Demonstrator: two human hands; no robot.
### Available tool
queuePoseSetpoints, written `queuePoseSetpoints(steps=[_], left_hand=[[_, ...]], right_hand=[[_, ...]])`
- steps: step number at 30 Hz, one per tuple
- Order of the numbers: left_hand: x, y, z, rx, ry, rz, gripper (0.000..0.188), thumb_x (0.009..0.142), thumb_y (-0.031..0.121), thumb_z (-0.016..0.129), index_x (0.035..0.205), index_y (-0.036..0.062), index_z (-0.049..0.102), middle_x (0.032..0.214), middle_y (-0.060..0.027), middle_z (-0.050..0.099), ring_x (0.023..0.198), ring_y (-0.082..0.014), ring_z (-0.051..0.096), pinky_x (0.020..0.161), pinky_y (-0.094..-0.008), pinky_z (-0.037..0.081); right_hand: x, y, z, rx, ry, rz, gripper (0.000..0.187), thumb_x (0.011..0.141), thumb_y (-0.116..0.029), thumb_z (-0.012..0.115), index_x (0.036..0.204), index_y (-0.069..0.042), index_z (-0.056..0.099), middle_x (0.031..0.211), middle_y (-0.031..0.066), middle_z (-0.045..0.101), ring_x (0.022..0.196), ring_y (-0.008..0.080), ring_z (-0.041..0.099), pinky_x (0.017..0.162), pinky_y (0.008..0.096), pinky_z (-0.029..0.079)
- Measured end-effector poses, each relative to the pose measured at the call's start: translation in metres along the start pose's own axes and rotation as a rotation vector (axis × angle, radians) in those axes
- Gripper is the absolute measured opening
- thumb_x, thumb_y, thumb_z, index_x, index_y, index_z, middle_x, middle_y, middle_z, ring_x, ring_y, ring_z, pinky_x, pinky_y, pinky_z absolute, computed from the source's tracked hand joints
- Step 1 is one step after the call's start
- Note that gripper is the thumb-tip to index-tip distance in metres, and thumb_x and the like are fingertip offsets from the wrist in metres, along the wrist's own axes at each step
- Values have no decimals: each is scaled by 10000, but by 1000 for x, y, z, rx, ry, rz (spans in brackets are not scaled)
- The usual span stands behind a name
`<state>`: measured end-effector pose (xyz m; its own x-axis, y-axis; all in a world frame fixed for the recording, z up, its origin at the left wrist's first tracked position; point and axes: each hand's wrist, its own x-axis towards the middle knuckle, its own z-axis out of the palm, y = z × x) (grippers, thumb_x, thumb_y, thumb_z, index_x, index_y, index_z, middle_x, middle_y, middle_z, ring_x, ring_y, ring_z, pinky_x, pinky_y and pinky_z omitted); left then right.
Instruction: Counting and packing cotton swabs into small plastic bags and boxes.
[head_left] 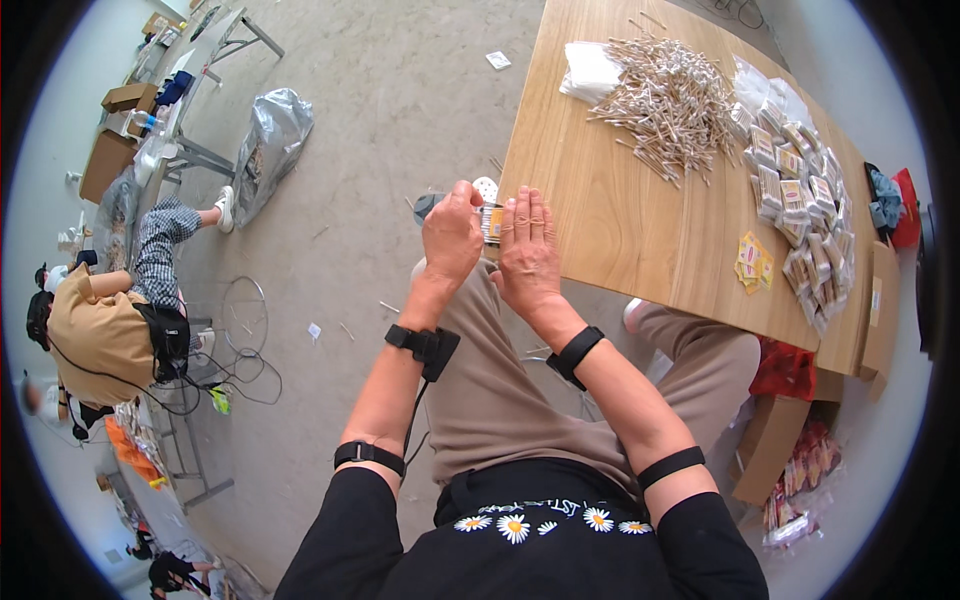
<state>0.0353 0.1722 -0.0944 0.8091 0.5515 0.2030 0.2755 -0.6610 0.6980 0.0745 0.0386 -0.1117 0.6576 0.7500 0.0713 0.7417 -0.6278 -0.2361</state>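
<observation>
At the table's left edge, a small clear packet of cotton swabs (493,223) with a yellow label shows between my two hands. My left hand (452,238) is closed at the packet's left end, its fingertips curled out of sight. Stretched out and held together, the fingers of my right hand (528,245) lie flat over the packet's right part, at the wooden table (580,215). A large heap of loose cotton swabs (675,100) covers the far part of the table. Many filled swab packets (800,190) are piled along its right side.
White empty bags (590,72) lie beside the heap. Yellow label cards (753,262) rest near the packets. Cardboard boxes (775,445) and a red bag (785,370) stand below the table's right end. At left, another person (105,325) sits near a grey plastic sack (272,150).
</observation>
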Motion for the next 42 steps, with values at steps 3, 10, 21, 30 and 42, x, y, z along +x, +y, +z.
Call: queuePoseSetpoints(steps=[3,10,21,30,42], left_hand=[[-2,0,3,81,52,70,71,871,9,552,934,42,562,815,-165,660,763,-367,652,678,-453,506],[-2,8,10,111,76,-30,57,888,42,573,944,48,569,776,-152,664,737,-356,661,664,-445,510],[-23,-49,-19,-400,259,-433,143,845,47,675,948,25,578,817,-73,675,685,-159,630,604,-303,509],[-61,-39,-2,-1316,-88,-856,239,932,209,694,1047,48,559,930,-80,683,697,-122,627,615,-236,512],[-14,-42,46,-1489,177,-733,321,913,270,733,1081,13,637,1023,-75,698,876,-186,693,735,-333,591]], right_hand=[[7,-9,9,-11,44,11,924,746,-240,747,1482,79,289,1582,275,214,1504,405,149,1237,473,125],[20,-22,40,0,210,53,766,835,-166,627,1481,78,294,1586,281,201,1506,406,142,1237,475,117],[17,-31,31,-79,147,69,939,749,-212,698,1490,124,227,1587,300,177,1502,424,140,1224,479,130],[20,-27,42,-68,234,60,814,803,-191,621,1481,106,280,1582,282,217,1501,404,170,1227,479,141],[15,-36,37,4,225,51,708,867,-183,565,1470,96,320,1580,275,233,1503,395,171,1232,478,138]])
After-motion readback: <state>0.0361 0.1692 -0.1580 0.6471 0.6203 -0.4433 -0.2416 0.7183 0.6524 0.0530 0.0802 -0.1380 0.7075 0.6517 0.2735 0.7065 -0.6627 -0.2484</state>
